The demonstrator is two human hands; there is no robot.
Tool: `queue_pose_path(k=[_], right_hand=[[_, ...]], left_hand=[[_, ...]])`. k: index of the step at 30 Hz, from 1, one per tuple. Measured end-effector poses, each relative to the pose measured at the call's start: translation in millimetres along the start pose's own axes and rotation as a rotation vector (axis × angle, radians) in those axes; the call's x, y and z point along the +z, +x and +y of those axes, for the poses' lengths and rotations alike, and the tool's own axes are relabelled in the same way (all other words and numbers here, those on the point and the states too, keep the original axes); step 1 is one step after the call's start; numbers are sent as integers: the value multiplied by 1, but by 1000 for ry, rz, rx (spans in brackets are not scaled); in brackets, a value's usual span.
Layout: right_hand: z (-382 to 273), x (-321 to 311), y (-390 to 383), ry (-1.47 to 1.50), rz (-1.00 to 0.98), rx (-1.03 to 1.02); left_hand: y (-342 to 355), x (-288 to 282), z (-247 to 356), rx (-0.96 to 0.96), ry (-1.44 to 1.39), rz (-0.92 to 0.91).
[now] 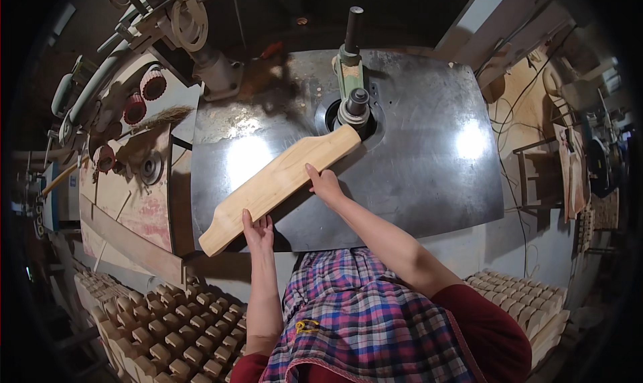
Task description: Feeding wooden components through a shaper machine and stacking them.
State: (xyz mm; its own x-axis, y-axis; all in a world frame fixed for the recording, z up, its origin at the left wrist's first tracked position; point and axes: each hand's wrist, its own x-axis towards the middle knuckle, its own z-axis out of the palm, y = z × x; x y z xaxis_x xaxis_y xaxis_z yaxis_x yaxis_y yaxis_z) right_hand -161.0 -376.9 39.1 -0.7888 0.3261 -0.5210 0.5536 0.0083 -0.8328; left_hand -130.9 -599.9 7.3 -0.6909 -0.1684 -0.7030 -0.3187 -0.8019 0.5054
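Note:
A pale wooden board [278, 182] with narrowed, shaped ends slants across the metal table [429, 188] in front of me. My left hand [258, 232] grips its near edge toward the left end, thumb on top and fingers underneath. Further right, my right hand [325, 185] pinches the same edge near the middle, thumb on the top face. The board's far right end lies against or just beside the machine spindle [357, 105], which rises from a round opening in the table; whether they touch I cannot tell. Beyond it stands a green arm [349, 75].
Stacked shaped wooden pieces [174, 329] stand at my lower left, and another stack [529, 299] at my lower right. A side table [144, 215] on the left bears red ribbed cylinders [153, 85] and a brush [167, 115]. Cables [519, 202] trail over the floor at right.

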Motion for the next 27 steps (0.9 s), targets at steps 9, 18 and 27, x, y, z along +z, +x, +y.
queue_pose_path(k=[9,18,27], right_hand=[[-9,20,24,31,15,-24],[-27,30,42,109,-24,-62],[-22,16,-29,152,-374,68]], left_hand=[[8,21,7,82,-191,-47],[37,36,0,64,-384,-109],[16,5,11,38,-520,6]])
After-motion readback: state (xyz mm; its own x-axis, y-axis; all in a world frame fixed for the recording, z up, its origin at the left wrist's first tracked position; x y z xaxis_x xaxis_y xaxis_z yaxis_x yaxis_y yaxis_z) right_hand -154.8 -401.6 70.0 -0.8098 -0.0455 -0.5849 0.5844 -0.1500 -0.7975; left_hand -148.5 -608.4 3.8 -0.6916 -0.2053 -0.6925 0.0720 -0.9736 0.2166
